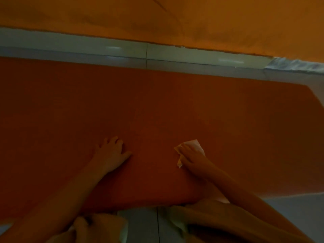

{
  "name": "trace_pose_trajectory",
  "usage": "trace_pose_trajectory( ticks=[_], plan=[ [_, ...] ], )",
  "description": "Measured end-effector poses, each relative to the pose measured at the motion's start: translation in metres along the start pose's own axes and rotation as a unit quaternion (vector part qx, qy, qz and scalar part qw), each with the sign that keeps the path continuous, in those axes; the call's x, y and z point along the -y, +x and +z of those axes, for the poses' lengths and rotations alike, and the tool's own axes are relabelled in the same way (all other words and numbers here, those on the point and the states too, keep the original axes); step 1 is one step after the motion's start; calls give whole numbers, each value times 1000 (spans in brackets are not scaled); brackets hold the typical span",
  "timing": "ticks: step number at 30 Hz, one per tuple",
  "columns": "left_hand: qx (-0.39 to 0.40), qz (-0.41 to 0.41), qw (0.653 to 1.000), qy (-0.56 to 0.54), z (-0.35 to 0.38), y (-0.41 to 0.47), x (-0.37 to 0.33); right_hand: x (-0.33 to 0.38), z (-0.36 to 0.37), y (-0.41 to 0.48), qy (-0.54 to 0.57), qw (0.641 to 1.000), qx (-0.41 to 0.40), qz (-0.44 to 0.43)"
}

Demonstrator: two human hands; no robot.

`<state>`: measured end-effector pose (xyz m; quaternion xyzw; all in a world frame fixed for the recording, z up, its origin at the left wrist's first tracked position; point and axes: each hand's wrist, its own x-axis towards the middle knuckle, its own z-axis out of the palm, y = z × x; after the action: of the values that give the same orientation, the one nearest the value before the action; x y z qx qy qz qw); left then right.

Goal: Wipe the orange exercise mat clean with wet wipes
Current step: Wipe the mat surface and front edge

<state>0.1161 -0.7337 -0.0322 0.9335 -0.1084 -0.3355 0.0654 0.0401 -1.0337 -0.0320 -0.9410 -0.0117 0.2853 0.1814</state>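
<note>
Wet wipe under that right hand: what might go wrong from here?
The wet wipe is only pressed flat by the right hand, so its loose corners may bunch or slip out. The mat lies on glossy tile; it might slide, though the left hand rests on it.

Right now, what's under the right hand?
A white wet wipe, flat on the orange mat; its edges show past the right hand. The wipe's middle is covered.
</note>
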Motion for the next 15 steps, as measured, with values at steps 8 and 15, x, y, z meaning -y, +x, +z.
trace_pose_trajectory(
  ticks=[8, 15],
  plan=[
    [-8, 40, 997, 58, 20, 21, -57, -18, 11, -37, -41, 992, 51, -105],
    [-51, 24, 996, 69, 29, 21, -60, -55, 17, -29, -45, 998, -46, -2]
  ],
)
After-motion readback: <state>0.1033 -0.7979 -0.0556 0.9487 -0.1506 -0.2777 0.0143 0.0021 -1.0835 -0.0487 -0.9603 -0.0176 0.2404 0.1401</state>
